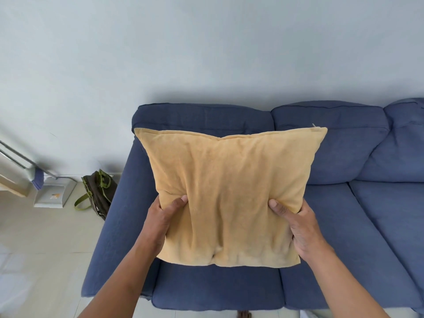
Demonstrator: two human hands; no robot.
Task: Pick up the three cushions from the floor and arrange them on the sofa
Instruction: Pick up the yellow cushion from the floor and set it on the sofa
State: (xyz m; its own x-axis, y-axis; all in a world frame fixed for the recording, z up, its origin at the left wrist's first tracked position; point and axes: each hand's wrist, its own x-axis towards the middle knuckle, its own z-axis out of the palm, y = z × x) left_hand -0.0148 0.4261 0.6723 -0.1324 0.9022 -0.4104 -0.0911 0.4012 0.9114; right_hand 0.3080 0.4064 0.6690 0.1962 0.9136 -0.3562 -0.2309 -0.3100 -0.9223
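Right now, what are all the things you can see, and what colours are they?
Cushion: one, yellow-tan, held up over the left end of the sofa.
Sofa: one, dark blue, against the wall.
Bag: one, dark brown with green straps, on the floor beside the sofa's left arm.
Dustpan: one, white, on the floor at the left by the wall.
Wall: one, pale grey-blue, behind the sofa.
Floor: pale tiles, left of the sofa.
Hands: two, left hand and right hand gripping the cushion's lower sides.
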